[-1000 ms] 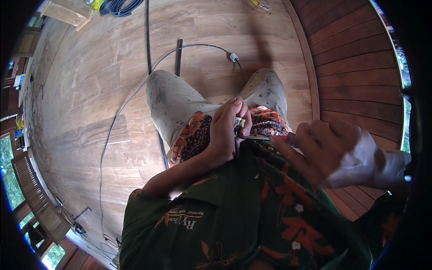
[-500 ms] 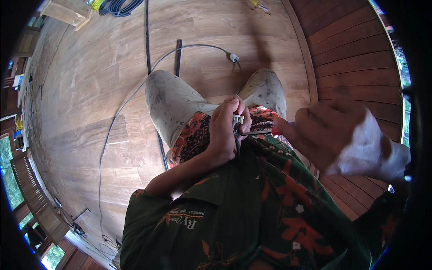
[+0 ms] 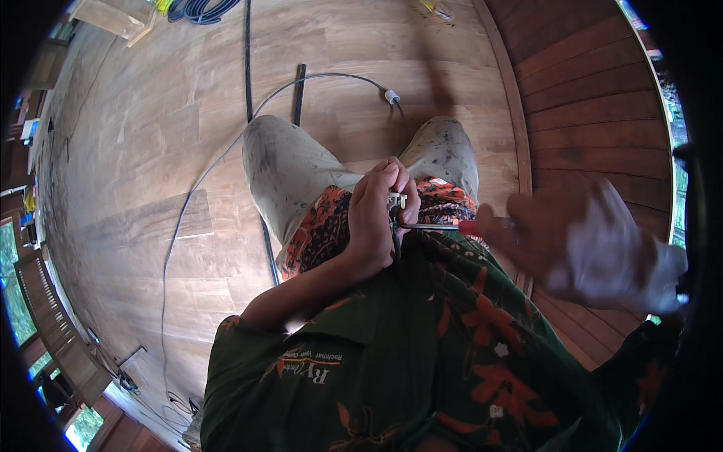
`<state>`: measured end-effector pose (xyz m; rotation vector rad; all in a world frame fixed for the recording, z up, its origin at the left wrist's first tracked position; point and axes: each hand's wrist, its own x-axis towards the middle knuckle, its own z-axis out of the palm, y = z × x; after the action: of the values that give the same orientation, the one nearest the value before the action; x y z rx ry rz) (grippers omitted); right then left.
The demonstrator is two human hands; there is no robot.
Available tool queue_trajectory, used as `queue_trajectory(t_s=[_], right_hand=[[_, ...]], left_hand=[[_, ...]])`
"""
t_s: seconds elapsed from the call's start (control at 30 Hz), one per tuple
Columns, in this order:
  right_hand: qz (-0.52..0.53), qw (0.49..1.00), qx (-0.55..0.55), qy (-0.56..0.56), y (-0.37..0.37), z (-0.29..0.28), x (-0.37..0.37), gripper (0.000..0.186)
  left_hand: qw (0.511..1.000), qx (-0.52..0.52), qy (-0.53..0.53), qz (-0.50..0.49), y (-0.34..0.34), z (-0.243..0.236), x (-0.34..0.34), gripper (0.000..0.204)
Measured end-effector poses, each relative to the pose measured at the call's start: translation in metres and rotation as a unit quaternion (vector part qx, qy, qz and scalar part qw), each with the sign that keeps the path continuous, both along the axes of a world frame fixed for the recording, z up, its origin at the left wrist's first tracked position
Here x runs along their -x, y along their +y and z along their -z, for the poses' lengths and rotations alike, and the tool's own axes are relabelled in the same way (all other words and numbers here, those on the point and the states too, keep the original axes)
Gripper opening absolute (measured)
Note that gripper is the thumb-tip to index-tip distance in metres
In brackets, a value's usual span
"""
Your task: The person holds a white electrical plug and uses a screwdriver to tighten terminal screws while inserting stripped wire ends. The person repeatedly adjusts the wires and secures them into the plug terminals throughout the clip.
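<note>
In the head view, the left hand (image 3: 372,215) grips a small white fitting (image 3: 397,200) within its curled fingers; the blurred right hand (image 3: 584,245) grips a red-handled screwdriver (image 3: 437,227), tip just beside the fitting, contact unclear.

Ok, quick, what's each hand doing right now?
Left hand: closed, holding a small white fitting.
Right hand: blurred, but closed on a red-handled screwdriver.

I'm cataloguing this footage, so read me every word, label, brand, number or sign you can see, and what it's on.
Dark green floral shirt: white lettering, upside down in view; I won't copy its wording.
Red-handled screwdriver and small white fitting: nothing readable at this size.
</note>
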<state>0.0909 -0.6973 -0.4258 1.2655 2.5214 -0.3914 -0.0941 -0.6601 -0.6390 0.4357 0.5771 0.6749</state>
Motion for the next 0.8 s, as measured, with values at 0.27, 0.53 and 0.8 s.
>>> queue_trajectory(t_s=[0.27, 0.53, 0.8], right_hand=[[0.041, 0.99, 0.015, -0.137, 0.002, -0.003, -0.008, 0.025], [-0.055, 0.989, -0.133, 0.014, 0.007, 0.006, -0.002, 0.02], [0.015, 0.995, -0.096, -0.012, 0.0, 0.003, -0.009, 0.03]], left_hand=[[1.0, -0.006, -0.01, -0.027, 0.0, -0.002, -0.001, 0.026], [1.0, -0.011, 0.007, -0.028, -0.001, -0.004, -0.001, 0.026], [0.999, -0.003, -0.002, -0.04, 0.001, 0.0, -0.002, 0.026]])
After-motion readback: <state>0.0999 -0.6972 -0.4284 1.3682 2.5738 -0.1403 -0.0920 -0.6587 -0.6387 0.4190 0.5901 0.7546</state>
